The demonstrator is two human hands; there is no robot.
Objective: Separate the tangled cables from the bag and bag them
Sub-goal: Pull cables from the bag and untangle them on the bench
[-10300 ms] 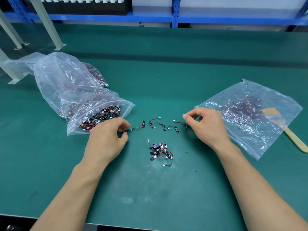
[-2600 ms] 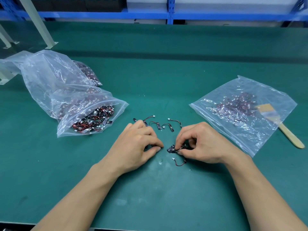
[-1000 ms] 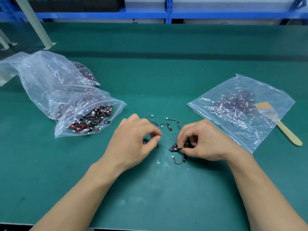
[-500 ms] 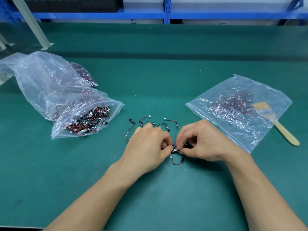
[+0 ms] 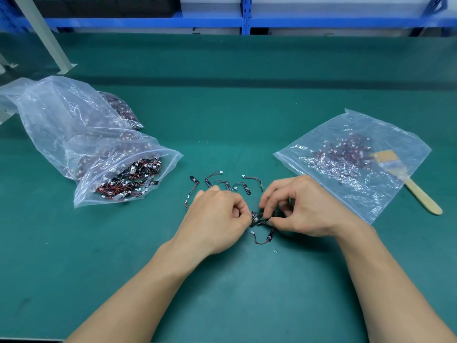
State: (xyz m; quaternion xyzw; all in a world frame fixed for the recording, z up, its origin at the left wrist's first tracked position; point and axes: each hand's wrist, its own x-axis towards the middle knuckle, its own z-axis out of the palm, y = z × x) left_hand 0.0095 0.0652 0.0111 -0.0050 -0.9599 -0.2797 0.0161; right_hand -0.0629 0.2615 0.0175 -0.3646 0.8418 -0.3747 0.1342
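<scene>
Work surface: a green mat is covering the whole bench and carrying everything listed below.
Shelving: a blue rack beam is running along the far edge of the bench.
Source bag: a big clear plastic bag is slumping at the left, its open mouth facing the middle of the bench and showing a heap of red-and-black tangled cables inside.
Flat bag: a clear zip bag is lying at the right with a thin scatter of cables inside it.
Left hand: it is curling in at centre, thumb and forefinger pinching the left side of the cable clump.
Right hand: it is facing the left hand, fingertips pinching the right side of the same clump.
Brush: it is lying at the far right, bristle end tucked under the flat bag, wooden handle sticking out.
Loose cables: a short row of single cables is lying on the mat just beyond the hands.
Cable clump: it is sitting between the two hands' fingertips, low over the mat.
Trailing cable: one red lead is hanging from the clump towards the near side.
</scene>
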